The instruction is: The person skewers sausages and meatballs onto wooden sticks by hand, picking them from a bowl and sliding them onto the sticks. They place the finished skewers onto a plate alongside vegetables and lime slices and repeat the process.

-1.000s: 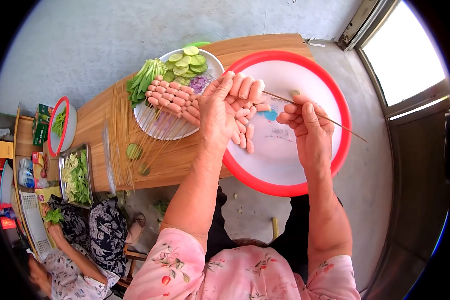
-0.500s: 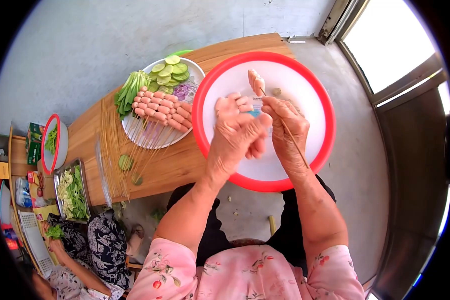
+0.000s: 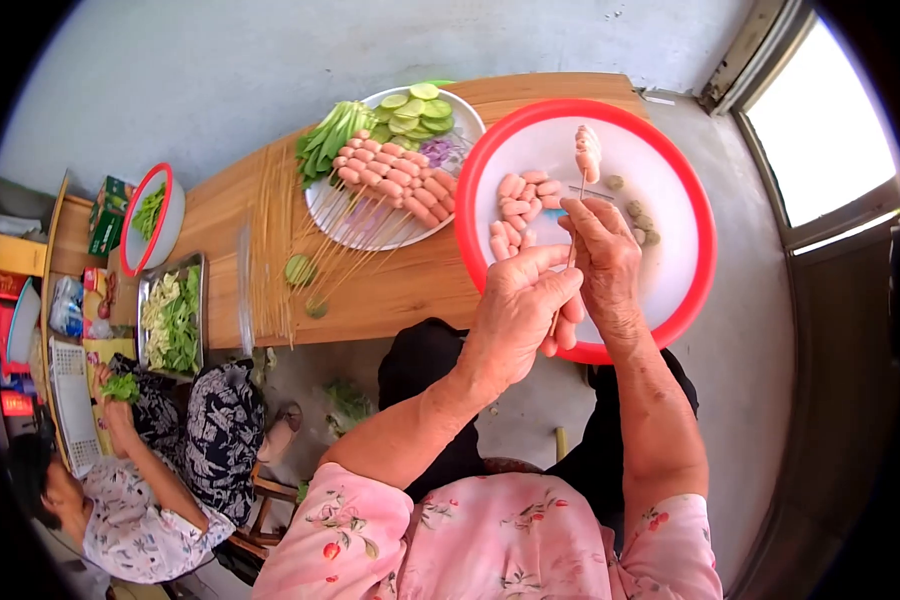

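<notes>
A wooden skewer [image 3: 582, 186] stands nearly upright over the red-rimmed white basin [image 3: 475, 215], with pale pink meat pieces [image 3: 588, 152] threaded on its top end. My right hand [image 3: 606, 255] pinches the skewer below the meat. Lower down, my left hand [image 3: 532, 300] has its thumb and forefinger closed on the same skewer. Inside the basin, small sausages [image 3: 522, 200] lie left of my hands, and several greyish balls [image 3: 642, 218] lie to the right.
On the wooden table [image 3: 370, 290], a white plate [image 3: 332, 228] holds skewered sausages [image 3: 390, 170], cucumber slices [image 3: 408, 118] and greens [image 3: 332, 140]. Bare skewers [image 3: 275, 240] lie beside it. A metal tray [image 3: 203, 320] holds vegetables. A co-worker [image 3: 150, 515] sits at lower left holding greens.
My left hand has come onto the skewer's lower part. The skewer is now more upright. The camera view has shifted, so table and basin appear further right.
</notes>
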### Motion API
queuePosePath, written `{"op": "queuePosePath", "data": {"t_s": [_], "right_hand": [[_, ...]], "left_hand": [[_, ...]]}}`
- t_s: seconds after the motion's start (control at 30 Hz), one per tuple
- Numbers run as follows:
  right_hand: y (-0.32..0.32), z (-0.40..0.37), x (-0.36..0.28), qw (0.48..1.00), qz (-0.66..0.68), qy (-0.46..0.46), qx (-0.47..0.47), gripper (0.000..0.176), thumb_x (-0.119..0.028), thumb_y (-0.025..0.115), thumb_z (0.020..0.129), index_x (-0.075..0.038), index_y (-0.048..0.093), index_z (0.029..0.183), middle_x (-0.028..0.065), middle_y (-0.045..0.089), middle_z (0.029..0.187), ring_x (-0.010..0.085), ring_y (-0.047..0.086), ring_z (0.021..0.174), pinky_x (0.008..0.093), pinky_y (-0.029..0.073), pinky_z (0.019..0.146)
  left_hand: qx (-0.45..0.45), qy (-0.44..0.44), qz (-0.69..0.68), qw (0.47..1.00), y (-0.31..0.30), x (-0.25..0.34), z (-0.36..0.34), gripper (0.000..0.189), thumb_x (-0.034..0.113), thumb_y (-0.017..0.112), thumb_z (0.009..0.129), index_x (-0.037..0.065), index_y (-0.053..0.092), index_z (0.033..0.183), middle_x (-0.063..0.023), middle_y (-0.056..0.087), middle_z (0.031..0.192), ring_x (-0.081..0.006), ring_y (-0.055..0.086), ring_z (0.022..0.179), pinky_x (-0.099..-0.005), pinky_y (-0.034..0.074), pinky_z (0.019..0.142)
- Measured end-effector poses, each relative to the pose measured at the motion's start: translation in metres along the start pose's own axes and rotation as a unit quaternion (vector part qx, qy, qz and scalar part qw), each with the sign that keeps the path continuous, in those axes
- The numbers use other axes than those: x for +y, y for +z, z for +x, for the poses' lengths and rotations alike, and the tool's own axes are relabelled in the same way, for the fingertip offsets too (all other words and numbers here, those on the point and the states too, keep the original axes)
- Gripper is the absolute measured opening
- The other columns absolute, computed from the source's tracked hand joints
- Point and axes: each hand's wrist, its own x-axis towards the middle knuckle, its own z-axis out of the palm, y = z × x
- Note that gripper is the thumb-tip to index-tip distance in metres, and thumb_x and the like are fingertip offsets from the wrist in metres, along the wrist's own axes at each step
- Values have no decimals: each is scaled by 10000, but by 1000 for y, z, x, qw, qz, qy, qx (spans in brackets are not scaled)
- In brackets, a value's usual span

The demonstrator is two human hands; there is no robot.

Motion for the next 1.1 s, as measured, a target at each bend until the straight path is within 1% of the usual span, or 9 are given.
{"op": "queuePosePath", "data": {"t_s": [0.13, 0.27, 0.33, 0.5, 0.67, 0.8, 0.87, 1.0, 1.1], "right_hand": [[13, -1, -13, 997, -57, -60, 1, 334, 32, 621, 808, -39, 609, 1134, 133, 636, 971, 233, 632, 802, 309, 513, 705], [21, 0, -19, 995, -56, -86, 15, 378, 25, 623, 810, -50, 582, 1179, 128, 647, 975, 234, 642, 833, 311, 511, 709], [20, -1, -16, 997, -42, -71, 8, 346, 22, 619, 821, -49, 596, 1158, 124, 650, 954, 221, 646, 837, 303, 512, 707], [20, 2, -11, 994, -82, -66, 31, 235, 14, 598, 849, -27, 627, 1078, 119, 653, 949, 201, 651, 846, 289, 515, 707], [22, 2, -12, 997, -60, -53, 22, 185, 5, 599, 854, -10, 637, 1034, 118, 650, 919, 186, 642, 798, 280, 511, 698], [25, 0, -12, 994, -86, -65, 15, 177, 3, 601, 851, -8, 642, 1023, 116, 647, 892, 181, 632, 768, 278, 503, 682], [26, -1, -14, 997, -67, -35, -7, 208, 10, 611, 830, -20, 644, 1034, 152, 648, 928, 267, 638, 812, 324, 501, 710], [29, -2, -12, 998, -51, -21, -19, 196, 5, 613, 830, -19, 648, 1021, 154, 648, 929, 274, 639, 797, 323, 506, 698], [31, -2, -14, 998, -55, -18, -27, 194, 0, 616, 831, -19, 647, 1021, 153, 646, 902, 276, 638, 771, 322, 503, 675]], "left_hand": [[53, 2, 0, 999, -33, -3, -11, 231, 152, 545, 915, -36, 571, 1047, -39, 541, 635, -67, 450, 430, -178, 305, 355], [89, 20, -47, 995, -81, -8, -25, 184, 116, 539, 908, -32, 578, 1010, -27, 514, 632, -57, 402, 430, -166, 273, 358], [108, -6, -73, 991, -105, -8, -35, 173, 109, 538, 911, -33, 571, 1004, -26, 500, 625, -53, 384, 419, -166, 278, 354], [147, 34, -146, 978, -168, -4, -48, 168, 125, 548, 913, -25, 581, 981, -8, 463, 602, -45, 337, 398, -178, 268, 347], [146, 71, -190, 968, -226, 10, -39, 162, 122, 536, 919, -5, 601, 996, 29, 444, 566, -52, 340, 373, -187, 274, 334], [128, 70, -187, 972, -270, 24, -23, 185, 132, 509, 928, -10, 599, 1005, 40, 423, 550, -48, 338, 369, -192, 272, 324], [141, 69, -179, 971, -285, 30, -17, 194, 136, 501, 931, -19, 594, 1003, 44, 414, 545, -47, 334, 366, -194, 270, 320], [141, 51, -179, 972, -317, 36, -8, 187, 122, 499, 926, -29, 584, 993, 44, 415, 545, -49, 320, 359, -194, 267, 318], [172, 30, -165, 971, -335, 39, -4, 159, 123, 525, 913, -13, 587, 970, 37, 421, 547, -45, 317, 362, -193, 256, 318]]}}
